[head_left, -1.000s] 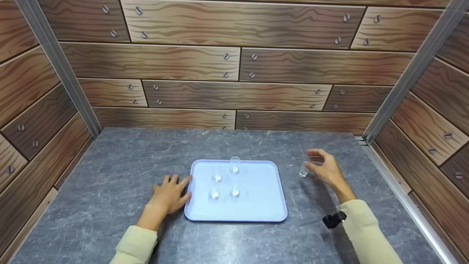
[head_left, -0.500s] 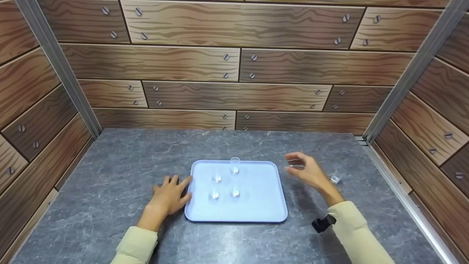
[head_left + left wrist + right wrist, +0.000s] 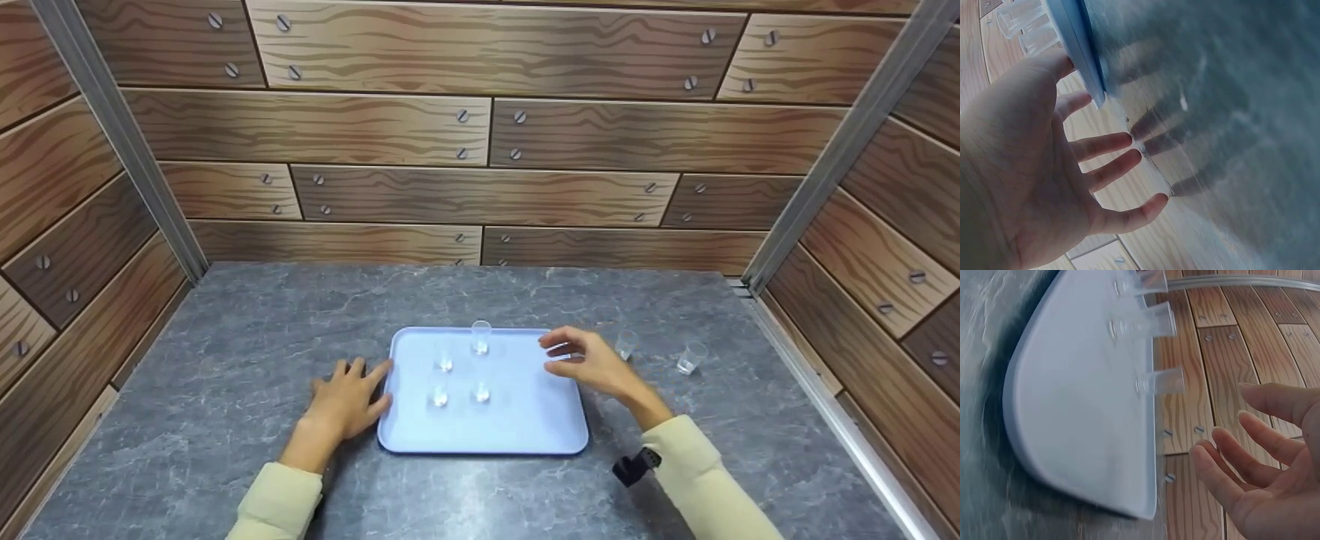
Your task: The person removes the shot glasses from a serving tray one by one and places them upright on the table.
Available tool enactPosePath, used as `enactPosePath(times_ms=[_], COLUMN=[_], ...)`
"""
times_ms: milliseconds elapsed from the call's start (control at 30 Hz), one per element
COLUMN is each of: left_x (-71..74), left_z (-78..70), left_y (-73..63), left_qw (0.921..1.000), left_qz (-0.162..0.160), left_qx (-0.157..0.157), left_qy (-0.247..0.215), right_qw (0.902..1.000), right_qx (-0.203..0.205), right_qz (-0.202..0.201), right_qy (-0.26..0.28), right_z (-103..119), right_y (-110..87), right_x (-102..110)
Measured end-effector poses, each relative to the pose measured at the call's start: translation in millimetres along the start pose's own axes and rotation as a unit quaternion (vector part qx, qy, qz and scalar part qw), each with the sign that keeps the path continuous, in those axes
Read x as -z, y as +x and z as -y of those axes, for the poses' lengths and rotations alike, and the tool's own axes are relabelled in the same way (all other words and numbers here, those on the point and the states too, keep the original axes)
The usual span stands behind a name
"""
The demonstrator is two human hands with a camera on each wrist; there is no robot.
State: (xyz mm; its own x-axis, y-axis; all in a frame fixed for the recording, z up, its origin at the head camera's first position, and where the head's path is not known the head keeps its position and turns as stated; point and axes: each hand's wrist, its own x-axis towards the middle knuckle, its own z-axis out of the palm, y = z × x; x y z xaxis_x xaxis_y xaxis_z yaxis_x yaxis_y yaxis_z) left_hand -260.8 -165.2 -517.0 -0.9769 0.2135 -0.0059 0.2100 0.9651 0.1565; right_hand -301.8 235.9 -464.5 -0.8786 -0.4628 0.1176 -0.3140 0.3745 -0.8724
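Observation:
Several small clear glasses stand upright on a light blue tray (image 3: pixel 536 427). The farthest glass (image 3: pixel 481 341) is by the tray's back rim; another glass (image 3: pixel 445 363) stands to its left, nearer me. My left hand (image 3: pixel 341 401) lies at the tray's left side, fingers spread, thumb and a fingertip touching the rim. My right hand (image 3: pixel 596 365) hovers over the tray's right rim, thumb and fingers apart and slightly bent. In the right wrist view I see nothing between the right hand's fingers (image 3: pixel 1224 478), and three glasses beyond them, one nearest glass (image 3: pixel 1162 381) among them.
Two more clear glasses, a nearer glass (image 3: pixel 625 345) and a right-hand glass (image 3: pixel 688 358), stand on the dark grey marbled table (image 3: pixel 465 495) right of the tray. Wood-patterned walls (image 3: pixel 480 135) enclose the table, with metal posts at both back corners.
My right hand has moved left from beside the table glasses to over the tray's right rim, uncovering both glasses there. My left hand and the tray have stayed put.

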Motion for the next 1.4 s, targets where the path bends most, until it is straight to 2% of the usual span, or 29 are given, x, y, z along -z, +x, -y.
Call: enactPosePath(times_ms=[400, 900, 1133, 1400], left_x=[2.7, 1.2, 2.2, 2.2], left_z=[-3.0, -4.0, -1.6, 0.1], left_y=[1.4, 1.9, -0.1, -1.2], left_qw=[1.0, 0.9999, 1.0, 1.0], left_qz=[0.0, 0.01, 0.006, 0.007], left_qx=[-0.008, -0.003, -0.006, -0.003], left_qy=[0.002, -0.001, -0.004, -0.002], right_qw=[0.999, 0.9975, 0.9984, 0.999], right_qx=[0.011, 0.005, 0.006, -0.012], right_qz=[0.034, 0.068, 0.056, 0.039], right_qy=[0.025, 0.015, 0.006, -0.015], right_z=[9, 13, 12, 6], right_y=[13.5, 24.7, 28.7, 32.3], right_x=[-29, -66, -78, -91])
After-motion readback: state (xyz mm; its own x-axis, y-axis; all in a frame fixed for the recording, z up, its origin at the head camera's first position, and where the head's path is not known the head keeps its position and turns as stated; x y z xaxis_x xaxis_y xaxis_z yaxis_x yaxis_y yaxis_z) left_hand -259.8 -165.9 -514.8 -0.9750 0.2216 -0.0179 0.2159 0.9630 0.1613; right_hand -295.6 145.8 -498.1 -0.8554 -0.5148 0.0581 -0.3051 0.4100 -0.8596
